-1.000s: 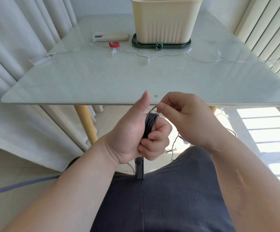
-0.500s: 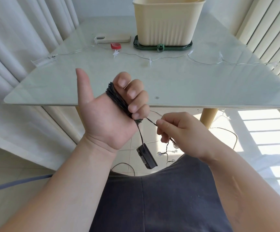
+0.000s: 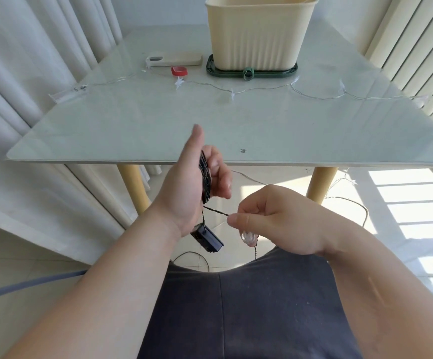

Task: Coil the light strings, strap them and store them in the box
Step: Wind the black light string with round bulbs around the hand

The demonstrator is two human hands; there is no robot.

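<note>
Black coil point(image 3: 205, 177) being gripped in curled left hand point(image 3: 181, 195); right hand point(image 3: 275, 224) pinching strand point(image 3: 216, 211) right of it. Risk: loops slipping off if tension slackening, dangling battery case point(image 3: 207, 238) tugging.

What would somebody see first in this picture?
The two hands in the middle: the left hand has a dark light string wound round its fingers, and the right hand pinches the strand leading off it. A small black case dangles below the left hand, and a big cream box stands far back on the table.
</note>
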